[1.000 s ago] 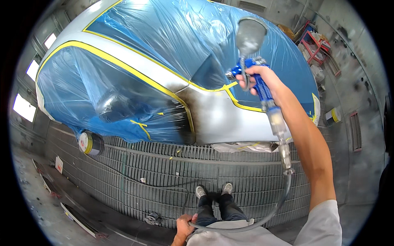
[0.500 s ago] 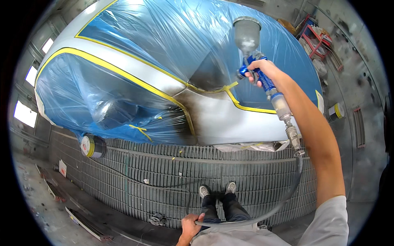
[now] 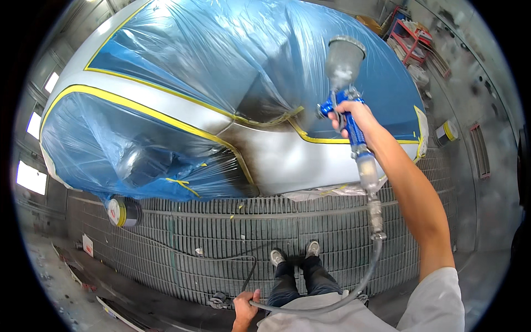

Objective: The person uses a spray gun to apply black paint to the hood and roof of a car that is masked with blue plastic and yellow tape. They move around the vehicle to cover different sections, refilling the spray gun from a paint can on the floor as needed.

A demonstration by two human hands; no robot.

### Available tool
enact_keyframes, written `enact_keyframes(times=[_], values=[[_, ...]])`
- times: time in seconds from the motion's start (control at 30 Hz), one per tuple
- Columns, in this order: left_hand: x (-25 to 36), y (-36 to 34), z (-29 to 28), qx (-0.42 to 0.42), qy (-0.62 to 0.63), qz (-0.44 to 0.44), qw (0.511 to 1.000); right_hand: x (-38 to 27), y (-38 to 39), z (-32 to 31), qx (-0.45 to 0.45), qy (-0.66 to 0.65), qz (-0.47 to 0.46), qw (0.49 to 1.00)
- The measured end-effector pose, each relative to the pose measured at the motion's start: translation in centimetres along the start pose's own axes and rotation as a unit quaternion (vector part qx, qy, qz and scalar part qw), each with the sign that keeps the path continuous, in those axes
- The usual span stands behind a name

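Blue spray gun (image 3: 356, 130) held in my curled right hand (image 3: 358, 117), hose (image 3: 354, 294) gripped by my closed left hand (image 3: 244, 305), I advise even spacing off the white panel (image 3: 287, 161), hose clear.

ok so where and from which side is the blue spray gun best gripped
Probably by the blue handle of the spray gun, from the right, behind the nozzle. The handle is slim enough to wrap, as the right hand does, and the nozzle points left. The grey cup takes up one end and the air hose the other, so neither looks as good to grip.
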State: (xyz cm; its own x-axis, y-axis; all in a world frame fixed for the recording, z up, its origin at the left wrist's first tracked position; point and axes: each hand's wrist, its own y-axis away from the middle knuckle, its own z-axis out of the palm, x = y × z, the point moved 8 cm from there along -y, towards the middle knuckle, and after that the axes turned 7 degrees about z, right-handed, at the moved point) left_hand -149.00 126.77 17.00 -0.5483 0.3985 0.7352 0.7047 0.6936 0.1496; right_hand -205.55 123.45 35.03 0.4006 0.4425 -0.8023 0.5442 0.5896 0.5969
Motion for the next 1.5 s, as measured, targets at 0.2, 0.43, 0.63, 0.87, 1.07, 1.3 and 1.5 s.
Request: enact_keyframes(times=[0.2, 0.43, 0.63, 0.87, 1.07, 1.3, 1.5], values=[[0.2, 0.5, 3.0, -0.066, -0.038, 0.052, 0.996, 2.4, 3.2, -2.2, 0.059, -0.069, -0.02, 0.996], [2.2, -0.1, 5.1, -0.094, -0.087, 0.079, 0.989, 5.7, 3.7, -4.2, 0.021, -0.049, -0.008, 0.999], [4.2, -0.6, 8.4, -0.121, -0.11, 0.121, 0.979, 8.5, 5.1, -11.8, 0.083, -0.028, 0.004, 0.996], [9.2, -1.8, 14.5, -0.169, -0.125, 0.15, 0.966, 11.6, 6.4, -23.8, 0.144, -0.035, -0.022, 0.989], [13.7, -3.5, 19.4, -0.202, -0.144, 0.163, 0.955, 13.8, 7.1, -34.0, 0.209, -0.032, -0.021, 0.977], [16.6, -5.2, 24.3, -0.242, -0.173, 0.144, 0.944, 16.0, 7.2, -45.2, 0.292, -0.037, -0.02, 0.956], [18.1, -6.1, 26.6, -0.244, -0.191, 0.138, 0.941, 19.0, 6.8, -52.6, 0.369, -0.034, -0.031, 0.928]])
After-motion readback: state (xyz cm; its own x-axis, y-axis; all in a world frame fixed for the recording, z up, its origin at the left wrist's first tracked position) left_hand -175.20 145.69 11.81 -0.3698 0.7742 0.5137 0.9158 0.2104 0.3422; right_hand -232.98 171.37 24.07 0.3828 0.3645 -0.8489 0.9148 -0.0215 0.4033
